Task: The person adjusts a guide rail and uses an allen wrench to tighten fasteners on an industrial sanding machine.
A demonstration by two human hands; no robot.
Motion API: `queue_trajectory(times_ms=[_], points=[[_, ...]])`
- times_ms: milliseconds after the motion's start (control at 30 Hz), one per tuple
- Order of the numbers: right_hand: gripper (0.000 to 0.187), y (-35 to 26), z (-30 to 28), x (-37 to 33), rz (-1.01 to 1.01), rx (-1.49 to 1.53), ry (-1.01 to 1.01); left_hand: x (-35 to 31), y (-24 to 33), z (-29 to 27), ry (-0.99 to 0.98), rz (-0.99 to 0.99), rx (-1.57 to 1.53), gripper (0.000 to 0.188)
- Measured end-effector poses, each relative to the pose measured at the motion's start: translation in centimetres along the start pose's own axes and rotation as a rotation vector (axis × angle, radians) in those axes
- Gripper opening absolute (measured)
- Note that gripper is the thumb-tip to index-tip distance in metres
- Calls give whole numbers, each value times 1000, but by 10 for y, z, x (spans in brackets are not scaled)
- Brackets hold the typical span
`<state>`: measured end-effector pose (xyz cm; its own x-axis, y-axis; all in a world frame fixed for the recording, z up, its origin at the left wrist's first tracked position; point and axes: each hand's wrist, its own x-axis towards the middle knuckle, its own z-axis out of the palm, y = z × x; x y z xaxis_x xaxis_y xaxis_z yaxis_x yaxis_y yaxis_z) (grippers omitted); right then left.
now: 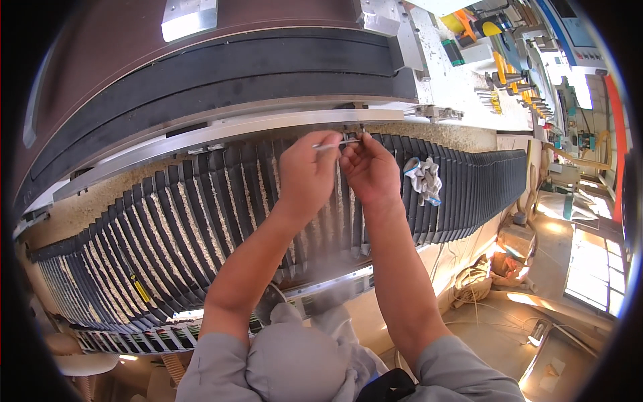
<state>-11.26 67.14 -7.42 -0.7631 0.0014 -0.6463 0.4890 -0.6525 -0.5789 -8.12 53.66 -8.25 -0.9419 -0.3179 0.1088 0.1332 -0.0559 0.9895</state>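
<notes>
My left hand (pixel 309 171) is closed round a slim silver metal tool (pixel 328 145), whose exact kind is too small to make out. The tool points right, toward a small dark fitting (pixel 347 135) under the long metal rail (pixel 268 125). My right hand (pixel 372 169) is beside it with thumb and fingers pinched at that fitting; what sits between the fingertips is mostly hidden. Both hands are above the black pleated bellows cover (pixel 234 194), whose folds hold pale wood chips. To the right of my right hand, crumpled white-and-grey work gloves (pixel 424 181) lie on the folds.
A yellow-handled screwdriver (pixel 140 288) rests on the bellows at lower left. Beyond the rail stands a dark machine beam (pixel 221 80) with metal blocks (pixel 189 19). Yellow tool holders (pixel 512 79) line the far right. A brown box (pixel 516 241) and cables lie on the floor at right.
</notes>
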Motion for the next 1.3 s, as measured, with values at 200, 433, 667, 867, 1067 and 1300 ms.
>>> queue_trajectory(times_ms=[200, 433, 667, 867, 1067, 1300], points=[[18, 12, 1, -5, -133, -264, 57, -21, -9, -7, 135, -572, -451, 22], [23, 11, -7, 5, 34, -22, -120, -29, -7, -3, 85, -251, -425, 25], [20, 6, -5, 8, -74, 37, -53, -93, -27, -81, 138, -178, 81, 11], [23, 13, -7, 23, -112, 64, -79, -171, -25, -183, 363, -557, 473, 15], [23, -1, 0, -23, -259, 37, -30, -214, -31, -312, 767, -439, 1073, 19], [5, -9, -102, -9, -165, -515, 301, -263, -8, -442, 560, -816, 1520, 38]])
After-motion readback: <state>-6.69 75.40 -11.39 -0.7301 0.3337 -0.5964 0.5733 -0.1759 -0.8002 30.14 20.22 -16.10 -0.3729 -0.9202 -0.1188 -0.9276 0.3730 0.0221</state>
